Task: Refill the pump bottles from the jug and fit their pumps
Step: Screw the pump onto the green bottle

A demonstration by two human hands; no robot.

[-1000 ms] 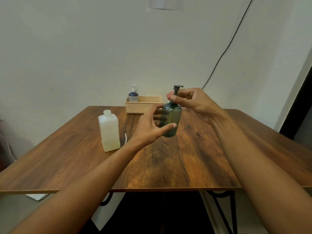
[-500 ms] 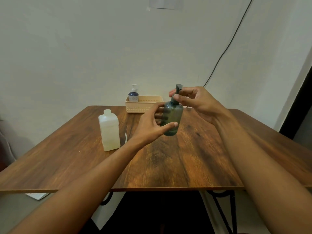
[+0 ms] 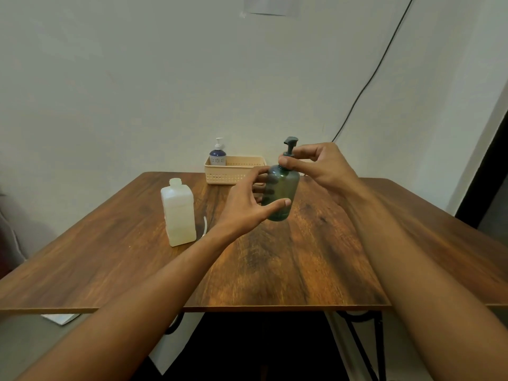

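Head view: green pump bottle [image 3: 281, 192] held above the middle of the wooden desk [image 3: 288, 259], long axis near upright, top leaning slightly right, dark pump [image 3: 290, 145] on its neck with the nozzle aimed right. Left hand [image 3: 248, 203] wrapped round the bottle body, thumb across the front, grip closed on it. Right hand [image 3: 320, 166] pinching the pump collar at the neck, grip clenched there. White jug [image 3: 178, 213] standing upright, uncapped, left of the hands. Beige basket [image 3: 233, 170] at the far desk edge, blue pump bottle [image 3: 218, 155] upright in its left end.
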